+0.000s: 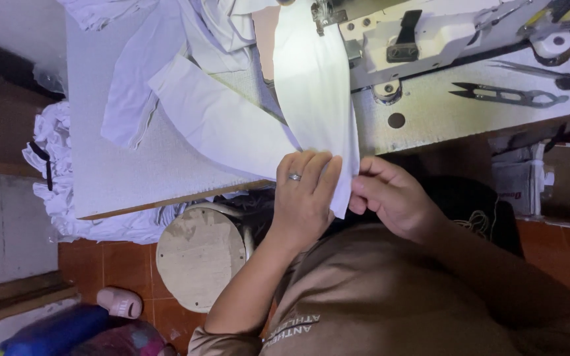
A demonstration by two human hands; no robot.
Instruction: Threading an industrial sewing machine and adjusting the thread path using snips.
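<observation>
Left hand (pixel 305 198), ring on one finger, lies flat on the near end of a white cloth strip (pixel 315 92). Right hand (pixel 394 198) pinches the strip's lower edge from the other side, grip closed on the cloth. Strip runs up the surface (pixel 120 171) to the sewing machine (pixel 417 39), its far end under the needle area. More white fabric (pixel 219 122) lies left of the strip. Snips (pixel 506 95) rest on the surface right of the machine. Round wooden stool (pixel 199 254) on the tiled floor below, white cloth heap (pixel 61 178) beside it.
</observation>
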